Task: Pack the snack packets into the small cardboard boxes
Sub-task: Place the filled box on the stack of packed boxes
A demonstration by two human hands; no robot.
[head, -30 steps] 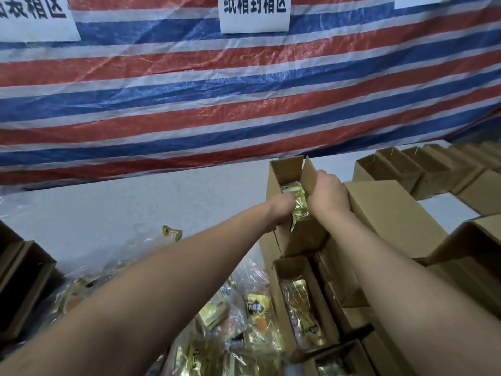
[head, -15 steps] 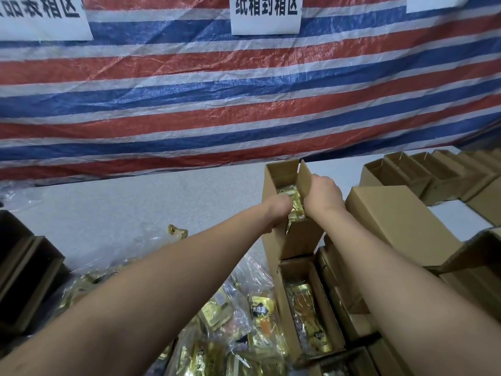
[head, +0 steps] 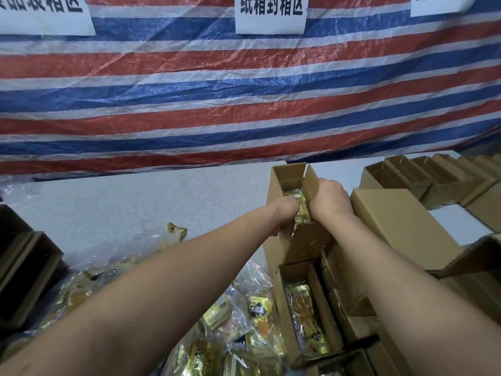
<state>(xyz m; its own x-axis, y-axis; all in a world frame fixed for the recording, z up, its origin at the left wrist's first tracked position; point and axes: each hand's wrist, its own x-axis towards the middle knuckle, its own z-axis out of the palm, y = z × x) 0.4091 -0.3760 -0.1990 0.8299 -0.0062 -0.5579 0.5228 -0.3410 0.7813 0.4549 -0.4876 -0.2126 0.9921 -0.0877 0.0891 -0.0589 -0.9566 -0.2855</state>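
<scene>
Dark open boxes (head: 24, 270) at far left on grey worktop (head: 108, 213). Heap of gold snack packets (head: 238, 329) low centre. Left hand (head: 282, 213) pressed gold packet (head: 299, 210) into open small box (head: 295, 213); fingers hidden, state untold. Right hand (head: 329, 199) gripped box's right flap, fingers curled. Filled box (head: 307, 313) just below. Empty boxes (head: 433, 175) at far right.

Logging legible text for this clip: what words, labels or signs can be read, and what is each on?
"纸箱封箱区": middle white sign on the striped tarp, top edge cropped.
Left white sign: ends "…装箱区", start cut off.
Right white sign: mostly out of frame, unreadable.
Loose gold snack packet: black label with three characters, too blurred to read.
Cardboard boxes: no print visible.
</scene>
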